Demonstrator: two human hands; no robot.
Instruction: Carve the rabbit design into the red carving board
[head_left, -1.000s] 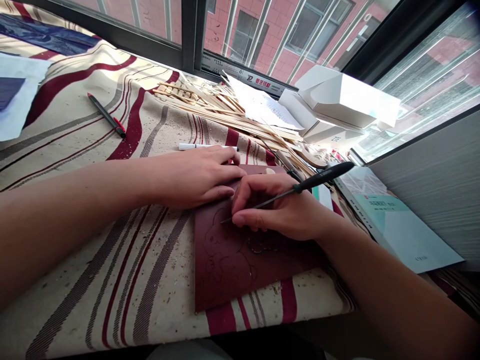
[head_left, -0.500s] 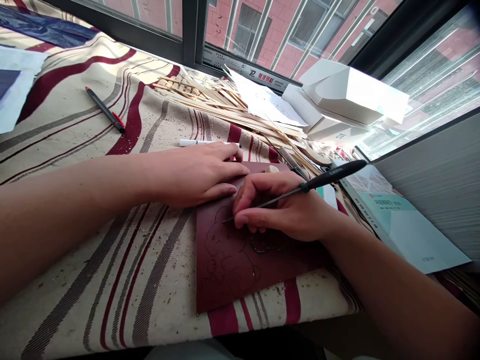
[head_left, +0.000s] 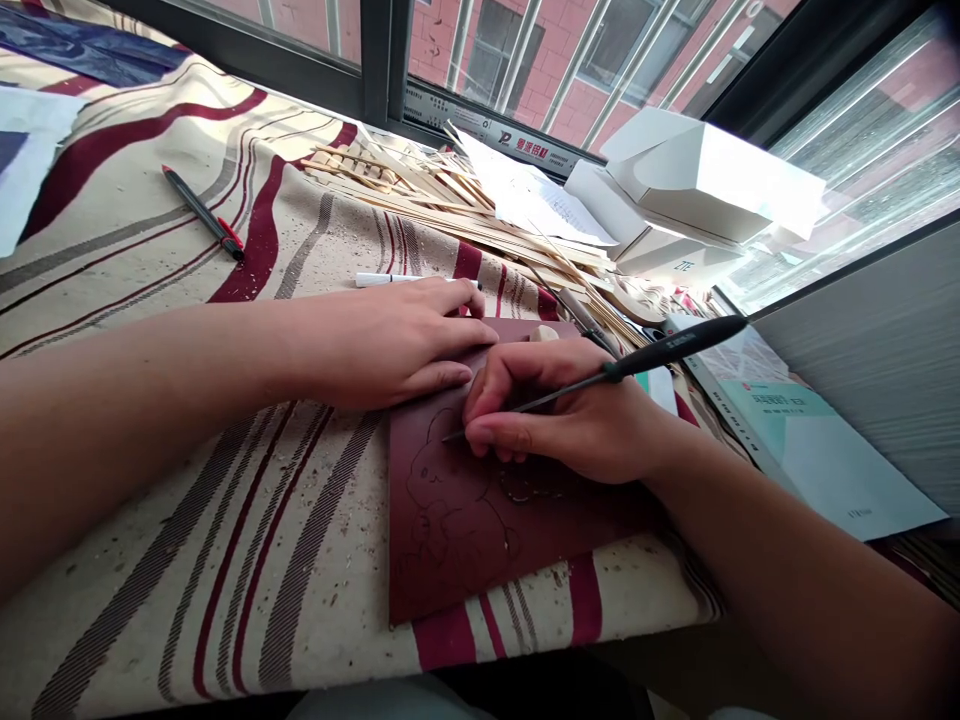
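Observation:
A dark red-brown board (head_left: 450,560) lies on the striped cloth, with a line drawing of a bear-like figure on it. My right hand (head_left: 559,410) grips a carving tool (head_left: 675,347) with a black handle and a thin metal shaft, held like a pen. Its tip meets the board at the figure's head. On the board's upper left edge rests my left hand (head_left: 397,340), palm down and fingers stretched out. Near its fingertips lies a white pen (head_left: 379,280), partly covered by the hand. A pale eraser-like block (head_left: 544,333) shows behind my right hand.
Thin wooden strips (head_left: 420,200) and a paper sheet (head_left: 536,195) are piled by the window. White boxes (head_left: 705,175) stand at the back right, a book (head_left: 817,440) at the right. A red-and-black pen (head_left: 202,212) lies left; small shavings dot the striped cloth (head_left: 315,600).
The view has shifted slightly. My right hand and the carving tool are almost where they were, the tip still on the figure's head. My left hand stays on the board.

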